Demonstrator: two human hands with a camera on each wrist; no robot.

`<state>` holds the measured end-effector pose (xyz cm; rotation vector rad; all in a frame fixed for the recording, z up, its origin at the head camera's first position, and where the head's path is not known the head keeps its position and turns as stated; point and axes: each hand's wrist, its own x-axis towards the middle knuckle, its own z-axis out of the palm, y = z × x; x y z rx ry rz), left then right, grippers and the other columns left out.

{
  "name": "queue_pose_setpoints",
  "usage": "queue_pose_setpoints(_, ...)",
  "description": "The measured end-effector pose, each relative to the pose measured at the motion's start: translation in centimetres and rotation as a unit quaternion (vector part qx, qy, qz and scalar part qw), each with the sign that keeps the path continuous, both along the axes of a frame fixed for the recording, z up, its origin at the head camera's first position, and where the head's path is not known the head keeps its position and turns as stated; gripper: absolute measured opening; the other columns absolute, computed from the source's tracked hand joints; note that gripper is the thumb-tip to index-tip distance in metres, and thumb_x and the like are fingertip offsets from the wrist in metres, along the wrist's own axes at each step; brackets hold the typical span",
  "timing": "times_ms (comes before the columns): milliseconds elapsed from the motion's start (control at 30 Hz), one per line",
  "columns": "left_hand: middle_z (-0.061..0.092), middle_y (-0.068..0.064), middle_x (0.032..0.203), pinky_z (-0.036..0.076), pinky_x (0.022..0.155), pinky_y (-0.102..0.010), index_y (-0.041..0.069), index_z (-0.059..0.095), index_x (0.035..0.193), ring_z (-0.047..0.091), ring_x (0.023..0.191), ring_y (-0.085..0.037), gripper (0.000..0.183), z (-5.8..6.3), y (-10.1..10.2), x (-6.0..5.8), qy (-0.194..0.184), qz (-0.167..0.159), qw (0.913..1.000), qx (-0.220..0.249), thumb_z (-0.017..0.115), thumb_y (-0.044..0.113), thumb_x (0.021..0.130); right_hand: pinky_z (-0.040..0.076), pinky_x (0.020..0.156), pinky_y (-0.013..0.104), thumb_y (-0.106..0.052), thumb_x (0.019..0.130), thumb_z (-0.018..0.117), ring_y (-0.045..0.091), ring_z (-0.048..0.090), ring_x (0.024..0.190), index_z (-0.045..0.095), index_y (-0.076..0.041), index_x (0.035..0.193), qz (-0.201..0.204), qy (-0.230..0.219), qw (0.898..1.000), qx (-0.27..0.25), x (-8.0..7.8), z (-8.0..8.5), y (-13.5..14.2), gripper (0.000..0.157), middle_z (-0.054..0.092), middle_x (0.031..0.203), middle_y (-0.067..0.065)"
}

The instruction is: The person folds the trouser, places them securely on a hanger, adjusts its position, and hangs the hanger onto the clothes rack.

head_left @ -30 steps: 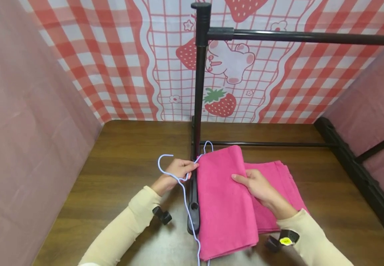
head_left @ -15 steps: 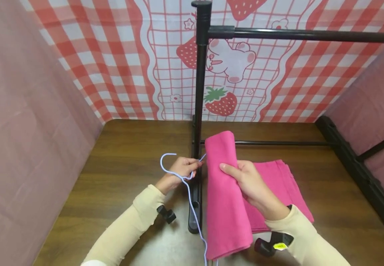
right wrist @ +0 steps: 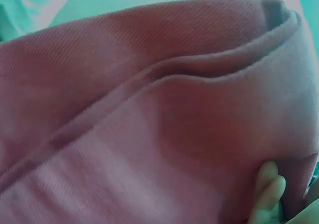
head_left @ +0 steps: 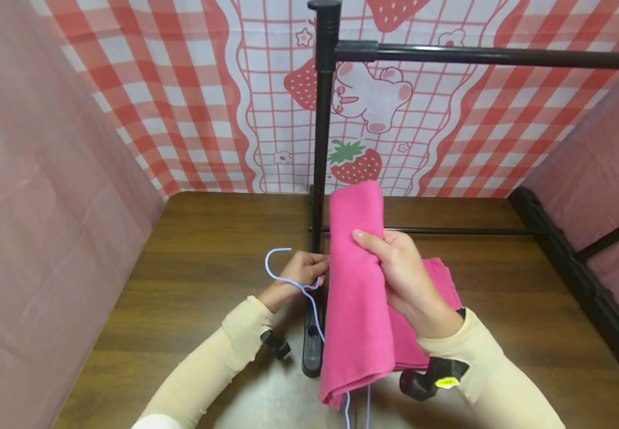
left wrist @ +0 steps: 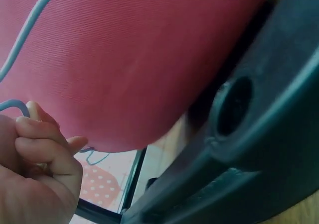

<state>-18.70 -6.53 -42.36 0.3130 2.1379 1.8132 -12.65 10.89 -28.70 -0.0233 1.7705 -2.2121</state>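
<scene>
A light-blue wire hanger (head_left: pixel 267 260) is pinched by my left hand (head_left: pixel 305 268); its hook curves out to the left over the wrist. Two wire ends of it show below a folded pink cloth (head_left: pixel 354 298), which covers the rest. My right hand (head_left: pixel 403 271) grips that cloth by its right edge, thumb across the front, and holds its narrow folded part raised. More of the same pink cloth (head_left: pixel 440 280) shows behind the right hand, low over the table. In the left wrist view, curled fingers (left wrist: pixel 47 144) sit beside the wire, under the cloth.
A black garment rack stands on the wooden table (head_left: pixel 207 238). Its upright post (head_left: pixel 320 137) and left foot (head_left: pixel 312 357) are close to my left hand. The top bar (head_left: pixel 491 56) runs right, and another foot (head_left: pixel 572 262) lies far right. A strawberry-print curtain (head_left: pixel 191 107) hangs behind.
My right hand has moved up and left, lifting the folded cloth higher so that it covers more of the hanger. My left hand has shifted slightly right with the hanger.
</scene>
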Motion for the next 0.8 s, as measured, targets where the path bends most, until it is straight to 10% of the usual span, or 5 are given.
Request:
queue_pose_setpoints(367,0.047,0.010,0.051,0.026,0.042,-0.013,-0.015,0.057,0.124,0.039,0.046,0.001,0.036,0.1,-1.3,-0.2,-0.038,0.033,0.9980,0.039,0.051,0.009,0.098,0.058,0.061,0.026,-0.021,0.096,0.061,0.009,0.070,0.067,0.072,-0.012,0.084,-0.009,-0.029,0.999,-0.016,-2.0,0.3,5.5,0.018,0.072,0.075,-0.002)
queue_pose_setpoints(800,0.046,0.008,0.050,0.025,0.038,-0.013,-0.018,0.055,0.122,0.037,0.043,0.001,0.036,0.2,-1.8,-0.4,-0.075,0.075,0.9918,0.071,0.052,0.008,0.097,0.059,0.067,0.028,-0.025,0.097,0.059,0.010,0.070,0.074,0.068,-0.019,0.093,-0.004,-0.112,0.993,0.040,-3.8,-4.5,12.4,0.012,0.072,0.081,-0.005)
